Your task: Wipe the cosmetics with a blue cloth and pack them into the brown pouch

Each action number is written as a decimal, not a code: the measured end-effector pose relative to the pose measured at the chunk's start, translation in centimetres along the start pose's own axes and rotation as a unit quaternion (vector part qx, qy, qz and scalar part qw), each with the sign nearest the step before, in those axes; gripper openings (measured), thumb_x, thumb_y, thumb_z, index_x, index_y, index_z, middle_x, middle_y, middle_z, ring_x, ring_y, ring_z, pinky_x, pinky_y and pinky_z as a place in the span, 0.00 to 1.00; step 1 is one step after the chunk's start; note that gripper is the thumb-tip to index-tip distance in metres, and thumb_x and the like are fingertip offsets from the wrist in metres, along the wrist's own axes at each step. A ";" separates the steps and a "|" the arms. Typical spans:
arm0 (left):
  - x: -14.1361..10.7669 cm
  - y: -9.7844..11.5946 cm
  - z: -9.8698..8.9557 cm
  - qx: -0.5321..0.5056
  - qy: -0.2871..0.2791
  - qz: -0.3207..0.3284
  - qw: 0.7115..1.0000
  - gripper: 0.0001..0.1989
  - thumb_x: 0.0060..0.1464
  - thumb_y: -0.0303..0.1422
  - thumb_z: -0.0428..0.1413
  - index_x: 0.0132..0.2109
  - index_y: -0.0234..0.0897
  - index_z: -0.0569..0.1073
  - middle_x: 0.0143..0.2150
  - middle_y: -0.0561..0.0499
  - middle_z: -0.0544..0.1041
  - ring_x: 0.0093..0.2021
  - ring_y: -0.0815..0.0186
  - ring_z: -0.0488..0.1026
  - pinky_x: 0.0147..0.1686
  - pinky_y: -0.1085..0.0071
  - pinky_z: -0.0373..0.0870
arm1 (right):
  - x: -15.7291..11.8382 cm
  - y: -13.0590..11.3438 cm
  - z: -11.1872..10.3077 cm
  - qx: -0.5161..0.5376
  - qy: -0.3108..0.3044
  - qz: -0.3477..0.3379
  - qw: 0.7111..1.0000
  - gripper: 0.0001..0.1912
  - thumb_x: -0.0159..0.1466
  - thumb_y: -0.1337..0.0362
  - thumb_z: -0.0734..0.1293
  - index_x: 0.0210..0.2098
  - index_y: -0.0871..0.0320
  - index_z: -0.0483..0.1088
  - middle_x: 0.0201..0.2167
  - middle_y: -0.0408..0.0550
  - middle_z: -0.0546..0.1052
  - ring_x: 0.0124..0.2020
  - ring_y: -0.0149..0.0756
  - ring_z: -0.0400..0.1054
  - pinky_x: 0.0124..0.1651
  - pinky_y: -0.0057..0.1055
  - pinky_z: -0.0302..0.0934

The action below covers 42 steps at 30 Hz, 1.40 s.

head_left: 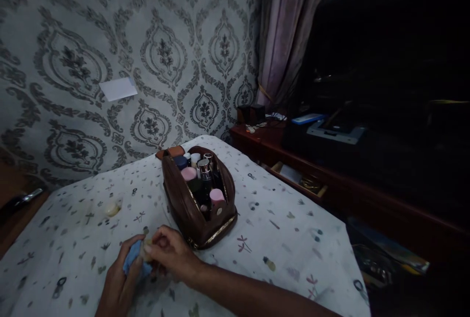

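Observation:
My left hand is closed on a crumpled light blue cloth near the front of the printed cover. My right hand meets it there, thumb and fingers pinched on a small pale yellowish thing whose kind I cannot make out. Just beyond the hands stands a brown toiletry bag with its zip undone. Jars and bottles fill it, among them a pink lid, another pink lid and a silver-capped bottle. Left of the bag lies a small round cream-coloured item.
A white sheet with small plant prints covers the surface. At right runs a dark red desk with a partly pulled-out drawer. Behind are a patterned wall and a purple curtain. A dark handle-like object is at left.

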<state>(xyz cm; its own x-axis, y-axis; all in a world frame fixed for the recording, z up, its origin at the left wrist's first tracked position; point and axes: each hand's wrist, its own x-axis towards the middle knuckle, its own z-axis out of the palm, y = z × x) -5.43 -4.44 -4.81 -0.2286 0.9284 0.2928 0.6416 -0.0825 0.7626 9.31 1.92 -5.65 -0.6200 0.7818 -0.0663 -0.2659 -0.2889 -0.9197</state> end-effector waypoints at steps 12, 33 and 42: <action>1.4 -0.4 -1.8 0.169 0.060 0.210 0.961 0.20 0.58 0.47 0.55 0.52 0.41 0.72 0.45 0.47 0.83 0.40 0.57 0.82 0.36 0.70 0.79 | -0.6 -2.6 0.4 0.130 -0.072 -0.004 0.989 0.34 0.46 0.34 0.71 0.31 0.56 0.61 0.18 0.36 0.71 0.13 0.25 0.63 0.18 0.22 0.49; 2.8 7.2 -0.2 -0.037 0.063 0.107 0.992 0.26 0.55 0.55 0.52 0.46 0.38 0.75 0.35 0.50 0.79 0.29 0.62 0.75 0.24 0.71 0.73 | -4.1 -6.9 -0.4 0.070 -0.048 -0.156 0.984 0.31 0.53 0.38 0.71 0.40 0.55 0.61 0.30 0.38 0.69 0.23 0.26 0.66 0.21 0.21 0.56; 5.5 11.5 1.4 -0.152 0.026 0.045 0.987 0.28 0.62 0.54 0.46 0.47 0.33 0.75 0.39 0.45 0.80 0.35 0.60 0.77 0.35 0.68 0.75 | -6.4 -11.2 -2.3 -0.175 0.043 -0.283 0.942 0.13 0.58 0.64 0.72 0.41 0.55 0.68 0.36 0.41 0.72 0.36 0.32 0.67 0.37 0.27 0.60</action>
<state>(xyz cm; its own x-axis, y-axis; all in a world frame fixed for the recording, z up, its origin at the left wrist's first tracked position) 1.74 0.23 4.78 -0.2228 0.8933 0.3904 0.4130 -0.2762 0.8678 17.95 1.45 4.13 -0.3855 0.8018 0.4565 -0.2681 0.3761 -0.8870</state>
